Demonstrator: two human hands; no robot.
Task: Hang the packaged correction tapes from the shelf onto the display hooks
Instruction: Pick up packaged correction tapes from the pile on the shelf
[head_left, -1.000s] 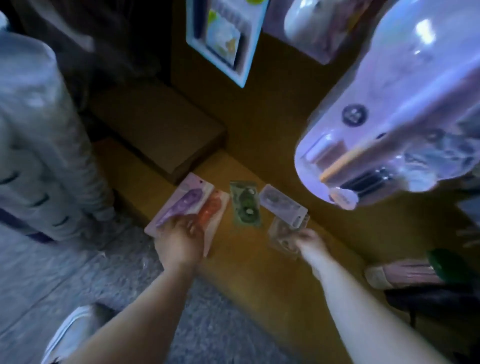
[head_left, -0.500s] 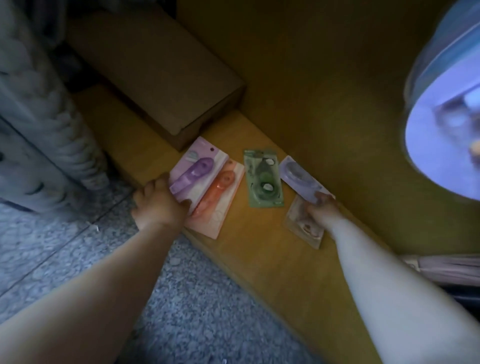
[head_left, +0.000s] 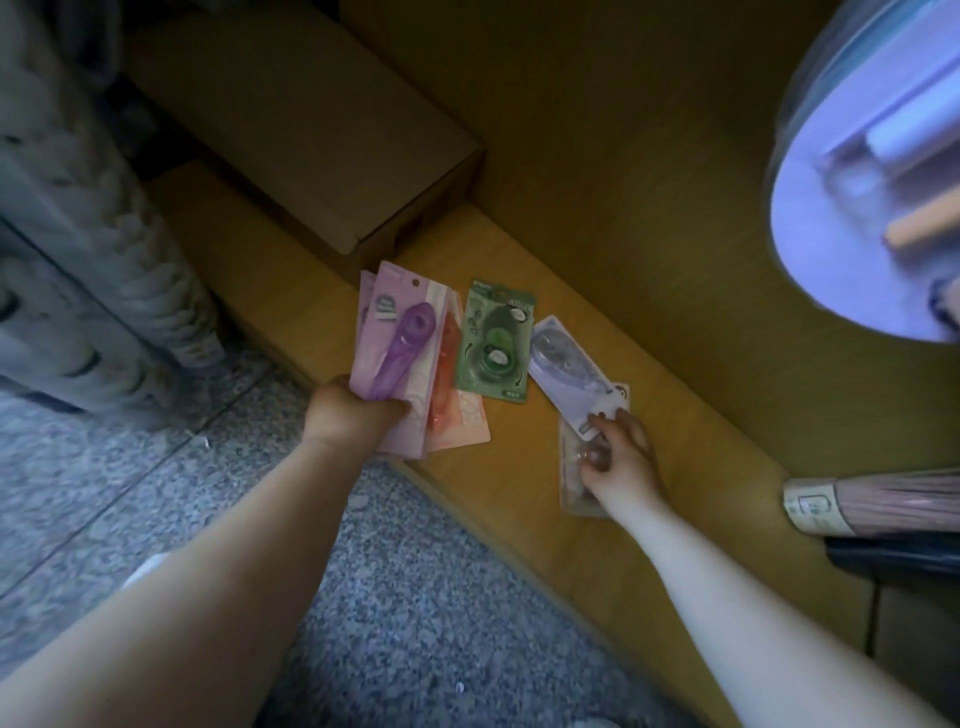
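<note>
Cardboard box (head_left: 311, 130) sits at shelf (head_left: 649, 415) back left, unmoved. Left hand (head_left: 353, 415), grip clenched on purple pack (head_left: 400, 353), has raised it off shelf since half second ago; it now tilts up over orange pack (head_left: 454, 415) near front edge. Green pack (head_left: 496, 340) lies flat mid-shelf, unchanged. Right hand (head_left: 618, 457) still pinches lilac pack (head_left: 569, 379) and clear pack (head_left: 576, 478) beneath.

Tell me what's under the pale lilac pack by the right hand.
A clear pack lies partly under the pale lilac pack, on the shelf. The right hand covers their overlap.
</note>
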